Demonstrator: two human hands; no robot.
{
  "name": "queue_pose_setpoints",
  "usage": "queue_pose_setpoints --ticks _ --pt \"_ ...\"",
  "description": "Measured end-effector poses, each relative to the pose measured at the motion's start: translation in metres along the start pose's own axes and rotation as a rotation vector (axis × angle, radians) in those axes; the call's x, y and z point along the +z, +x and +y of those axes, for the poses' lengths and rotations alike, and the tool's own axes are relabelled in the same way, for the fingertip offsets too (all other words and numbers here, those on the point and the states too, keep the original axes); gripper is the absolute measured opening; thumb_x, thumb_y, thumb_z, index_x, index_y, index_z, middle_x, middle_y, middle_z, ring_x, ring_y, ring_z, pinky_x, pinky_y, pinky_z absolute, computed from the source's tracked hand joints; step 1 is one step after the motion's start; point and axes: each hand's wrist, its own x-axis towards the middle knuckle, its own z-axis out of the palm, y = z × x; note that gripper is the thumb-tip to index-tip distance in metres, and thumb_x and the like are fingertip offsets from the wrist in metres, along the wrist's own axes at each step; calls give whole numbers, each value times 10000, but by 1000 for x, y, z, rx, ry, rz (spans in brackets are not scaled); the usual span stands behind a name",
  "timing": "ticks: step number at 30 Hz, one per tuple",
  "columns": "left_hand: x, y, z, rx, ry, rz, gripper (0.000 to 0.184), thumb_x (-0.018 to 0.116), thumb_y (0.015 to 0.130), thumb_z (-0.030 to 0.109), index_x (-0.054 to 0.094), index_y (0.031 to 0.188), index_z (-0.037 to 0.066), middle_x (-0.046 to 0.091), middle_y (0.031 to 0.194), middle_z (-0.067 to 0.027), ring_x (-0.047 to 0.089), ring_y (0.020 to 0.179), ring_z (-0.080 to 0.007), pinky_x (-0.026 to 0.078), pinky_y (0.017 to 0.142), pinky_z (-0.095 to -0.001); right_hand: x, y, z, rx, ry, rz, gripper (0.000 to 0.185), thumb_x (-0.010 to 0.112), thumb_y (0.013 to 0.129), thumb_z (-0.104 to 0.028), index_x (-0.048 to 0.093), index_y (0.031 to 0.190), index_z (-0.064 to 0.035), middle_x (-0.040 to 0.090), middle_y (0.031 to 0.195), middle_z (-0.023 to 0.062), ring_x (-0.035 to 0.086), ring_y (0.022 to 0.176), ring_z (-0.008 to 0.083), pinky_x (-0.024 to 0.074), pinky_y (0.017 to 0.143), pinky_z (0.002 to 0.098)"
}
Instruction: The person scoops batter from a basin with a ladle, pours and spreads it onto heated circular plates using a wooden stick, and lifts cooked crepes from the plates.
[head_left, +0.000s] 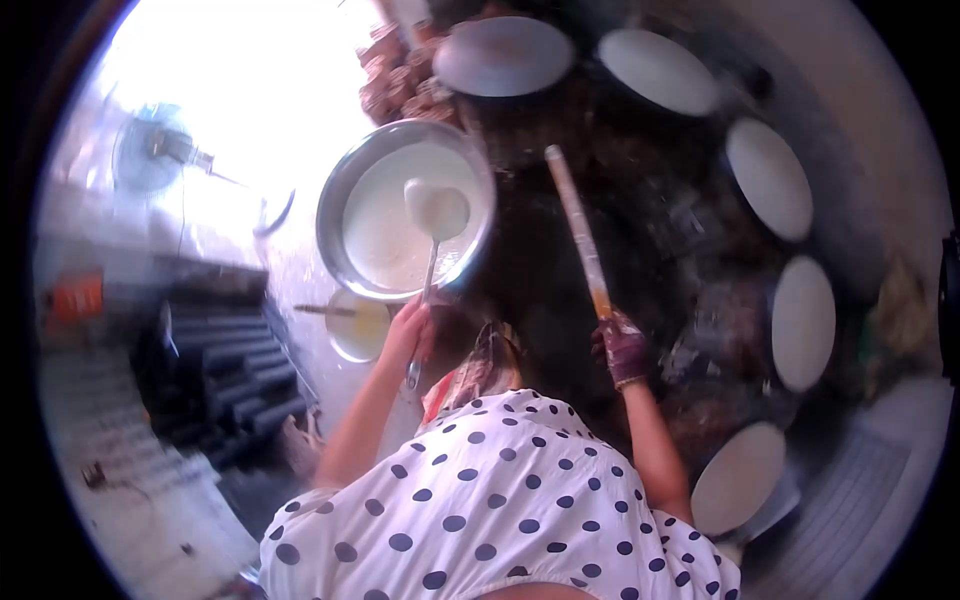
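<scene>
My left hand (408,335) is closed round the handle of a metal ladle (437,212). The ladle's bowl holds pale liquid, over a wide metal basin (330,225) of the same creamy liquid. In my right hand (622,349), which wears a dark purple glove, is the lower end of a long pale stick (580,225) that points away from me. Beside the basin, nearer to me, a small bowl (360,326) holds yellowish liquid with a utensil lying across it.
Several round pale discs (803,323) curve from the top round the right side. Stacked reddish clay pieces (395,75) stand beyond the basin. A fan (160,148) is at upper left, and a pile of dark rods (225,365) at left.
</scene>
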Motion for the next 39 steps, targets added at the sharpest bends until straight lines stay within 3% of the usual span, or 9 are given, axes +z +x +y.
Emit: queue_pose_setpoints --ticks 5,10,12,15,20,22,26,38,39 --pt "-93 161 -5 -161 -281 91 336 396 984 176 437 1314 134 350 574 43 348 398 -64 336 384 -213 127 122 -38 -437 -711 -222 421 504 935 -229 474 1355 -210 678 856 137 667 725 277 522 633 406" --pt "-155 276 -19 -348 -94 141 224 424 949 165 484 1163 134 415 586 32 389 420 -74 341 401 -239 217 186 -93 -385 -1335 -274 368 437 955 -267 491 1310 -184 647 1012 197 631 904 366 499 770 452" --pt "-163 290 -21 -370 28 161 223 431 935 168 484 1149 130 429 590 25 400 423 -79 348 399 -252 226 215 -80 127 -1167 -328 367 404 964 -263 483 1313 -180 644 1035 186 623 930 365 501 802 441" --pt "-170 306 -36 -347 250 178 217 437 905 146 479 1109 87 474 613 -9 441 438 -111 369 397 -273 217 202 -73 -542 -1152 -452 332 450 944 -273 551 1251 -193 639 1068 166 606 989 358 497 835 419" --pt "-148 312 -42 -293 201 244 125 434 893 117 500 985 62 477 605 -24 450 437 -130 373 391 -276 221 223 -44 -302 -1089 -512 382 522 914 -123 554 1291 -173 671 868 98 611 667 179 503 644 298" --pt "-132 318 -32 -406 -338 223 67 435 906 119 483 912 73 429 572 8 414 423 -109 354 386 -264 226 209 -73 -37 -867 -416 392 529 892 -171 555 1282 -197 670 977 150 646 774 264 510 732 362" --pt "-106 309 9 -446 -1041 25 129 419 957 152 446 1062 81 373 574 47 350 413 -62 311 383 -231 231 199 -98 329 -390 -546 484 508 909 -97 458 1385 -173 619 728 51 527 499 121 437 428 295" --pt "31 130 273 452 -457 538 385 352 1010 204 364 1380 101 311 569 59 285 325 -38 269 304 -203 226 263 -320 -140 -199 -1128 405 568 916 -109 517 1318 -102 609 732 22 476 466 60 378 411 218" --pt "43 118 282 501 -430 572 379 357 1010 207 381 1371 97 315 567 53 294 328 -37 263 302 -201 226 280 -332 -507 -257 -1108 380 582 916 -122 536 1292 -90 612 727 23 496 496 54 398 435 216"
